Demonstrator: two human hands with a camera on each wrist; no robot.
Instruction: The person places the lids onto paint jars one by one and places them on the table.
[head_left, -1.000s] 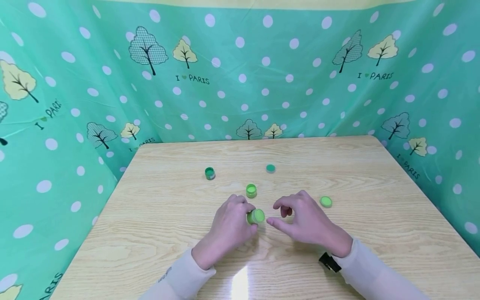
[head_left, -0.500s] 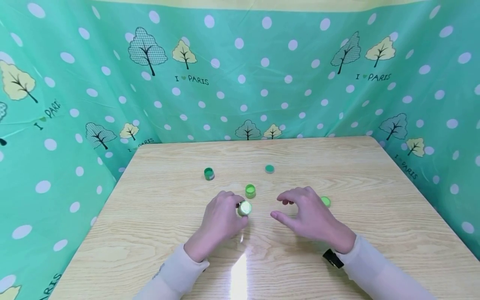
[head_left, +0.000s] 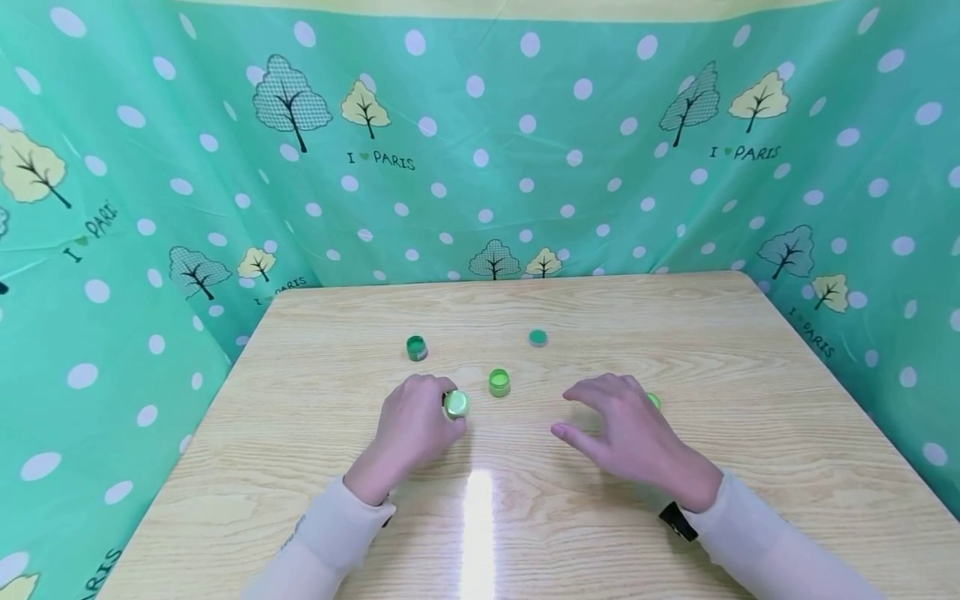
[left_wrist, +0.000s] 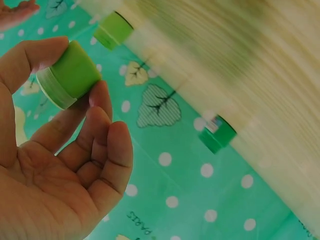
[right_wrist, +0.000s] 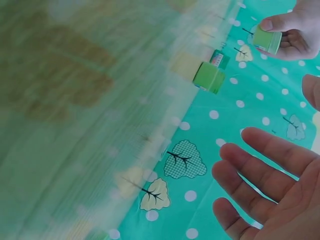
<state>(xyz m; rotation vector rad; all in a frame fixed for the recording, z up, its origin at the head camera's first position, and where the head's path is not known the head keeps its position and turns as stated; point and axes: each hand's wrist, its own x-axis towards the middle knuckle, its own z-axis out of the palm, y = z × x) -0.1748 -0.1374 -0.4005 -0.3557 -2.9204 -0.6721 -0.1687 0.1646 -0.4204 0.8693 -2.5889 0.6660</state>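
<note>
My left hand pinches a small light green paint jar between thumb and fingers, its pale round top facing up in the head view. The left wrist view shows the jar's green side and a paler band at one end, with the other fingers curled beside it. To the right of that hand, another light green jar stands on the table. My right hand hovers over the table with fingers spread and nothing in its grasp. A light green lid lies just beyond it, partly hidden by the hand.
A dark green jar stands farther back on the left of the wooden table. A dark green lid lies at the back, right of the middle. Behind the table hangs a dotted green cloth.
My left hand has moved left with the light green jar and turned its top upward. My right hand has drawn slightly right, its fingers opening wider and covering part of the light green lid.
</note>
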